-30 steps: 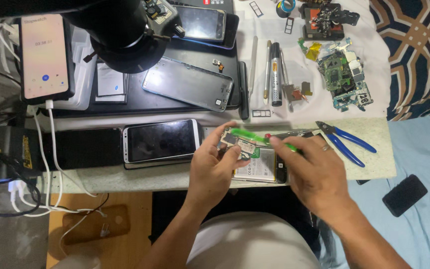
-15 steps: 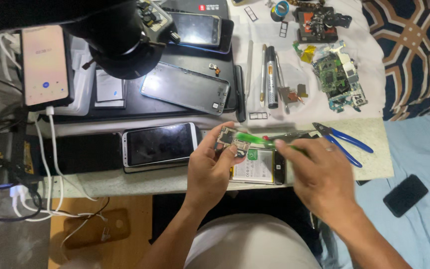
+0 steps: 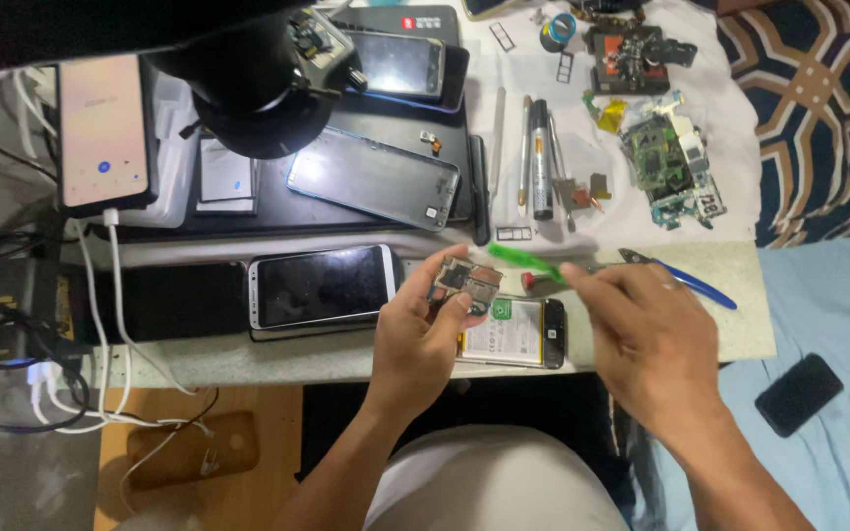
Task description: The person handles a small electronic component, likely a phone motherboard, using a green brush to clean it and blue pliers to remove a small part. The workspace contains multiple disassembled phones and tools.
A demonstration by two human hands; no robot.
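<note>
My left hand [image 3: 423, 334] holds a small phone circuit board [image 3: 463, 283] lifted above the table edge. My right hand [image 3: 646, 339] grips a thin green tool [image 3: 525, 262] whose tip points left toward the board. Under both hands lies an opened phone [image 3: 514, 333] with its battery showing. A white-framed phone [image 3: 323, 286] lies screen up just left of my left hand.
Blue-handled pliers [image 3: 686, 281] lie right of my hand. A black mat [image 3: 371, 177] carries a dark phone panel, with a black round lamp [image 3: 258, 84] over it. Green circuit boards [image 3: 666, 162] sit far right. A lit phone [image 3: 102, 133] and cables are at the left.
My left hand has lifted the circuit board off the opened phone. The right hand with the green tool has drawn slightly right and up.
</note>
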